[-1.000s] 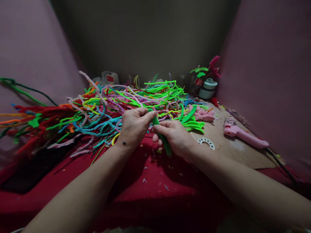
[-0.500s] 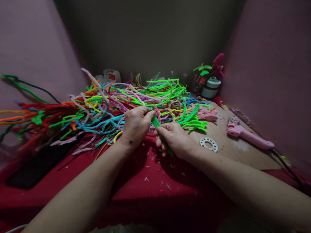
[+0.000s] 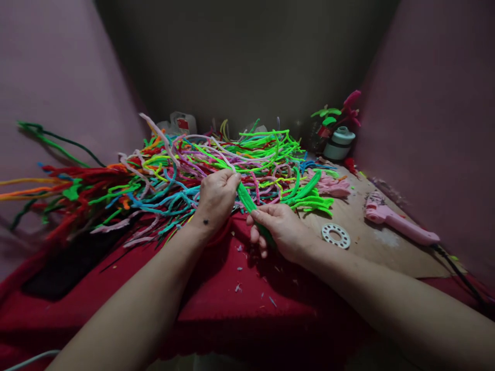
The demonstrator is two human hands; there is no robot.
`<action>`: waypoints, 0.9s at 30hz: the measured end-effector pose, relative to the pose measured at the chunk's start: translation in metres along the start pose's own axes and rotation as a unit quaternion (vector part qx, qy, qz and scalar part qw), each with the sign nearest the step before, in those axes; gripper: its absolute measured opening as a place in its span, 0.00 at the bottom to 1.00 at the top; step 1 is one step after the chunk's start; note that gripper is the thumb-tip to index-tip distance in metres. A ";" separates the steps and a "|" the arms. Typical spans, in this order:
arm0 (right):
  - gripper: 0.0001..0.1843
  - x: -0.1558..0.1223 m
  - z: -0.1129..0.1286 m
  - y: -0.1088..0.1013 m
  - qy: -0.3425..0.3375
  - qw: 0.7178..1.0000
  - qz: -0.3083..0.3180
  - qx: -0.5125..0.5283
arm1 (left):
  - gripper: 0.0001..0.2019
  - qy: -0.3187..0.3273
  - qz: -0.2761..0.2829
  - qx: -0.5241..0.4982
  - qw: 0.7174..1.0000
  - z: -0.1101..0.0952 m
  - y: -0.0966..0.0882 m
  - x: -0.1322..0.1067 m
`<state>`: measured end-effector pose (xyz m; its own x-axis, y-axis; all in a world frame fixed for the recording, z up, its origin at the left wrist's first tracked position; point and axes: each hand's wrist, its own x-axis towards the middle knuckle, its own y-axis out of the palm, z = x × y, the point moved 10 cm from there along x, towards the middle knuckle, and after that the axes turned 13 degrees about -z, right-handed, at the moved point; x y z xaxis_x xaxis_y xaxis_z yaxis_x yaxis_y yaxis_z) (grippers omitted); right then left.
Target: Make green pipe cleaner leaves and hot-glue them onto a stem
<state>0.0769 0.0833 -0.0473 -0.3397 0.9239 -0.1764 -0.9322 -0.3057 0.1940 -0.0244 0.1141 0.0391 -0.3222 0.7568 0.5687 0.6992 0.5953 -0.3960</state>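
Observation:
A flat green pipe-cleaner piece (image 3: 246, 198) stretches at a slant between my two hands, just in front of a large multicoloured pile of pipe cleaners (image 3: 185, 170). Its upper end is pinched by my left hand (image 3: 217, 197), whose fingers are curled closed. Lower down, my right hand (image 3: 279, 226) grips the same piece between thumb and forefinger, the other fingers bent beneath. The piece's lower end, in shadow under the right hand, is partly hidden. Several shaped green pipe-cleaner pieces (image 3: 309, 198) lie just beyond my right hand.
On a brown board (image 3: 390, 257) at right lie a white ring with holes (image 3: 335, 236) and a pink corded tool (image 3: 402, 221). Behind stand a pale bottle (image 3: 339, 143) and pipe-cleaner flowers (image 3: 351, 105). A dark flat object (image 3: 58, 278) rests left on the red cloth (image 3: 240, 304).
My hands have moved slightly apart along the green piece, so more of it shows between them. The whole view has shifted a little, with things appearing farther right.

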 end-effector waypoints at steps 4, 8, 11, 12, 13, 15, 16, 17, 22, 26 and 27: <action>0.11 0.000 0.001 -0.002 0.005 1.000 -0.008 0.015 | 0.15 -0.043 0.005 -0.055 0.998 0.010 0.000 0.004; 0.11 0.001 0.007 -0.005 -0.003 0.999 -0.016 0.029 | 0.17 -0.219 0.136 -0.271 0.928 0.021 0.028 -0.012; 0.13 0.003 0.010 -0.006 -0.008 0.999 -0.017 0.038 | 0.16 -0.293 0.237 -0.333 0.864 0.012 0.045 -0.032; 0.14 0.004 0.010 -0.006 -0.008 0.999 -0.015 0.041 | 0.15 -0.306 0.255 -0.331 0.856 0.009 0.048 -0.038; 0.14 0.004 0.010 -0.006 -0.007 0.999 -0.013 0.042 | 0.15 -0.313 0.265 -0.325 0.852 0.007 0.049 -0.041; 0.14 0.005 0.010 -0.007 -0.006 0.999 -0.013 0.041 | 0.15 -0.312 0.264 -0.307 0.860 0.005 0.048 -0.043; 0.14 0.006 0.010 -0.008 -0.007 0.999 -0.016 0.039 | 0.15 -0.304 0.253 -0.297 0.869 0.006 0.045 -0.041; 0.13 0.006 0.010 -0.008 -0.009 0.999 -0.019 0.036 | 0.17 -0.296 0.241 -0.285 0.879 0.007 0.043 -0.038; 0.13 0.005 0.011 -0.008 -0.011 1.000 -0.020 0.017 | 0.17 -0.306 0.235 -0.318 0.866 0.016 0.039 -0.028; 0.13 0.005 0.011 -0.008 -0.015 1.000 -0.021 -0.005 | 0.13 -0.324 0.241 -0.313 0.860 0.025 0.040 -0.027; 0.12 0.006 0.010 -0.008 -0.016 1.000 -0.021 -0.007 | 0.12 -0.333 0.237 -0.308 0.859 0.028 0.040 -0.027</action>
<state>0.0838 0.0934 -0.0400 -0.2968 0.9428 -0.1520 -0.9471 -0.2702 0.1734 -0.0055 0.1247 -0.0122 -0.0586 0.9837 -0.1700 0.9916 0.0770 0.1036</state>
